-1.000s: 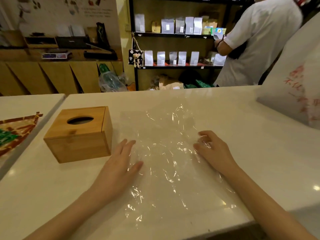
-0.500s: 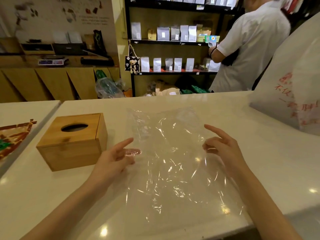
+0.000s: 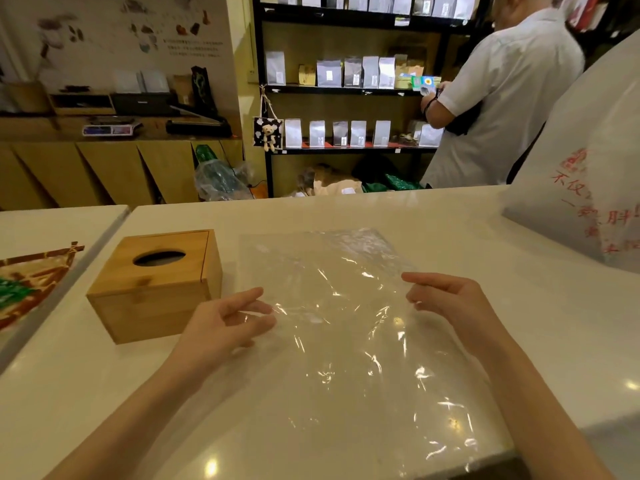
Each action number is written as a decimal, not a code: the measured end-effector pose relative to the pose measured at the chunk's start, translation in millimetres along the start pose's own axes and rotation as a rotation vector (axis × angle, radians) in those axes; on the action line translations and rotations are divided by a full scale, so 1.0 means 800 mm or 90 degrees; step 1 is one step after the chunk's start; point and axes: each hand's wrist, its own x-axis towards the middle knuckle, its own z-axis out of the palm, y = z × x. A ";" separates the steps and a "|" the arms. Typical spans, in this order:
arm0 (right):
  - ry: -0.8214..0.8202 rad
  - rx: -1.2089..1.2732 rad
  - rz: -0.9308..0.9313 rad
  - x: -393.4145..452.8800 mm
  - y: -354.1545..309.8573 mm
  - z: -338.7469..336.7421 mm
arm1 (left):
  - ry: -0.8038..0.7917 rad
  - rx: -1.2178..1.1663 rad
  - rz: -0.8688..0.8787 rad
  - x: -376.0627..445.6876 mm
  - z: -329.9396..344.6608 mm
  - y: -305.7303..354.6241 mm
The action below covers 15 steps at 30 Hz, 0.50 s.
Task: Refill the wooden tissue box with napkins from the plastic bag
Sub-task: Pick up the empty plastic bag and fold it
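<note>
- The clear plastic bag [image 3: 349, 327] lies mostly flat on the white counter [image 3: 485, 271].
- The left hand [image 3: 225, 323] pinches the bag's left edge.
- The right hand [image 3: 450, 299] pinches its right edge.
- The wooden tissue box [image 3: 156, 282] sits closed just left of the bag.

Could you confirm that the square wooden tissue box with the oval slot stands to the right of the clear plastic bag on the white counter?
Not quite: the head view shows the square wooden tissue box to the left of the clear plastic bag, beside the left hand. It does stand on the white counter.
</note>
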 end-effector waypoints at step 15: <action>0.044 -0.212 -0.113 -0.007 -0.027 -0.018 | 0.066 0.197 0.124 0.002 -0.018 0.057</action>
